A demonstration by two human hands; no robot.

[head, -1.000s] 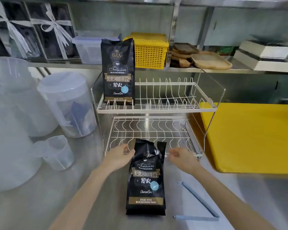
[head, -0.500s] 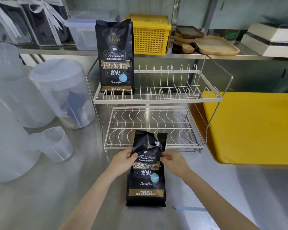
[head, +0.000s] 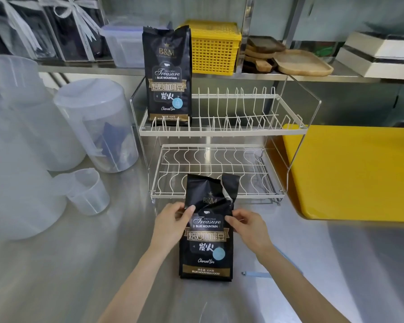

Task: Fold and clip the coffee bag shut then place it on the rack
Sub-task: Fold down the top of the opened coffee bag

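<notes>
A black foil coffee bag with gold and white lettering lies flat, label up, on the brushed steel tabletop, its open, crumpled top pointing to the far side and overlapping the near edge of the white two-tier wire rack. The left hand pinches the bag's left edge just below the opening, thumb on the front. The right hand grips the right edge at the same height, fingertips on the foil. A pale blue plastic sealing clip lies on the tabletop just right of the bag's near end, partly hidden by the right forearm. A second, identical black coffee bag stands upright at the left end of the rack's upper tier. A yellow tray lies right of the rack.
</notes>
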